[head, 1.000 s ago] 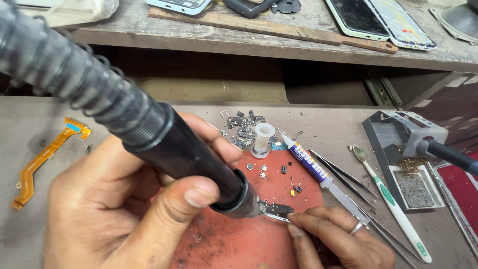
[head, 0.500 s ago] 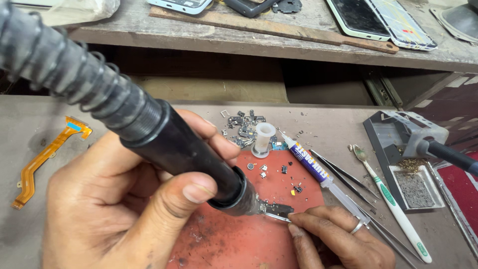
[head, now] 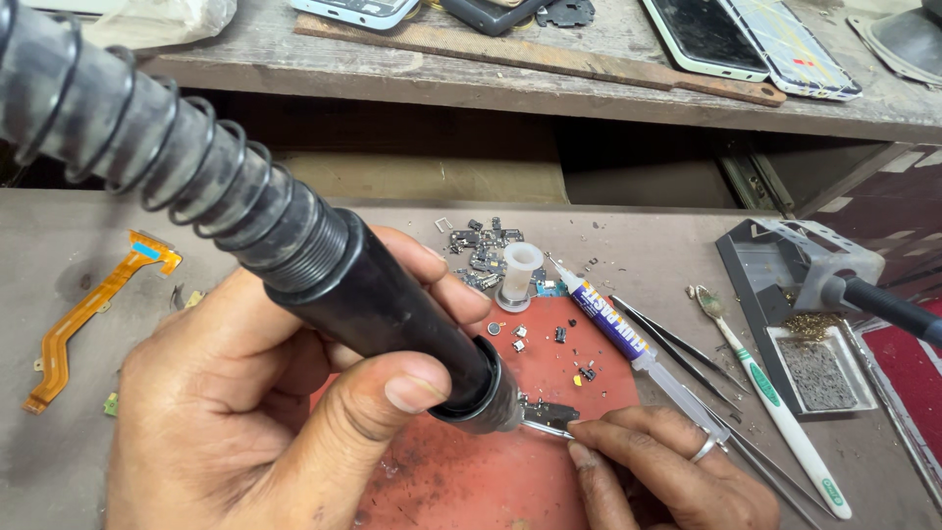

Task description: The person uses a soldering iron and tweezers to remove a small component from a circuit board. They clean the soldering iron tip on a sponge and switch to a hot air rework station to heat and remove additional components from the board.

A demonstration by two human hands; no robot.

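Note:
My left hand (head: 245, 412) grips a thick black hot-air tool handle (head: 392, 314) with a coiled grey hose (head: 147, 147) running up to the top left. Its metal nozzle (head: 496, 412) points down at a small dark electronic part (head: 549, 414) on a red work mat (head: 471, 481). My right hand (head: 667, 471), wearing a ring, holds thin tweezers whose tips pinch that part beside the nozzle. The tweezers' body is mostly hidden under the fingers.
Around the mat lie tiny loose components (head: 486, 245), a small white cap (head: 520, 275), a flux syringe (head: 613, 324), spare tweezers (head: 677, 353), a white-green toothbrush (head: 775, 402) and an orange flex cable (head: 88, 314). A soldering iron stand (head: 805, 314) sits right. Phones (head: 746, 39) rest on the wooden shelf behind.

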